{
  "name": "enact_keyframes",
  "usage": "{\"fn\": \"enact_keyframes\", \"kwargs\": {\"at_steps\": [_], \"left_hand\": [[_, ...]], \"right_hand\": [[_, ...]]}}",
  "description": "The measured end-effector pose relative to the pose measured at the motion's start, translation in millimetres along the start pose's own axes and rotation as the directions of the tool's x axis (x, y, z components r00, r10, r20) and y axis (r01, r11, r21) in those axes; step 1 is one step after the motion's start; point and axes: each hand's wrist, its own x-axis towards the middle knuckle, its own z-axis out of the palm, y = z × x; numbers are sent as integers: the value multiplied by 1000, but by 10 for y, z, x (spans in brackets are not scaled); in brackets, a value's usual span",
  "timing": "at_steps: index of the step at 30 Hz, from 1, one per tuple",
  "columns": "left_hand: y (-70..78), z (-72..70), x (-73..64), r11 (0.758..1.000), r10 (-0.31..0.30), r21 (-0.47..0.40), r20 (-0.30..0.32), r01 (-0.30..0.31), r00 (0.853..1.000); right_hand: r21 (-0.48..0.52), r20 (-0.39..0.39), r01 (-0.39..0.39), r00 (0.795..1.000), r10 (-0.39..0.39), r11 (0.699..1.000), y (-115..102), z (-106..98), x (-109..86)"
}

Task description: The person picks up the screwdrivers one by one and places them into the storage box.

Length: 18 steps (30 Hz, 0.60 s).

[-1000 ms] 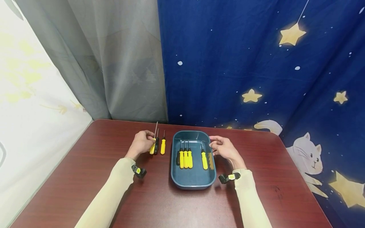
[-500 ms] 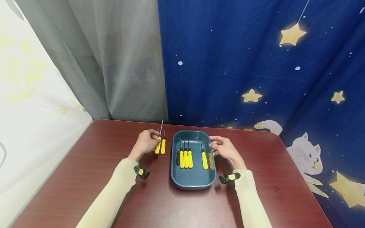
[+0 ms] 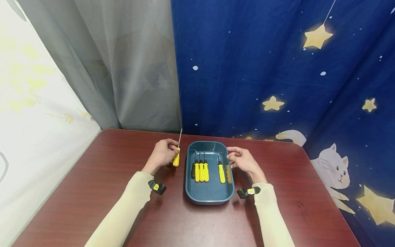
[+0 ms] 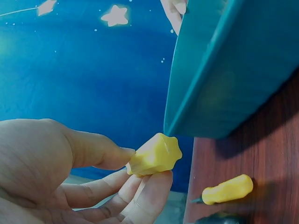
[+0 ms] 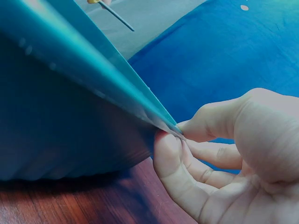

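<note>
My left hand [image 3: 163,154] pinches a yellow-handled screwdriver [image 3: 176,157] between thumb and fingers, its shaft pointing away to the back. In the left wrist view the end of that handle shows, lifted above the table and left of the blue tray [image 3: 210,200]. Another yellow screwdriver [image 4: 229,189] lies on the table below, beside a black handle [image 4: 222,218] cut off by the frame edge. At the tray's right side, my right hand [image 3: 243,161] pinches the rim with thumb and fingers. Inside the tray lie several screwdrivers, including a yellow one [image 3: 221,173] apart at the right.
The tray stands on a reddish-brown table [image 3: 123,151]. Behind the far table edge hang a grey curtain [image 3: 142,68] and a blue starry curtain [image 3: 234,68]. A row of screwdrivers with yellow handles [image 3: 201,171] and a black handle [image 3: 193,171] fills the tray's left side.
My left hand has moved right with the yellow screwdriver, over the screwdrivers on the table and closer to the tray. The right hand and tray stay in place.
</note>
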Motion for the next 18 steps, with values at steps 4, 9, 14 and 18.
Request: {"fn": "enact_keyframes", "kwargs": {"at_steps": [4,9,14,18], "left_hand": [[51,39,-13,1000,6,4,2,-6,1000],[112,104,-27,1000,6,5,11,-6,1000],[169,169,-37,1000,11,7,20,-11,1000],[217,220,-47,1000,16,10,14,-16,1000]], "right_hand": [[-5,-2,-1,1000,1,1000,6,1,7],[-6,-10,-2,1000,2,1000,19,-1,22],[-6,-14,-9,1000,9,1000,12,3,13],[-1,-10,-8,1000,8,1000,21,2,20]]}}
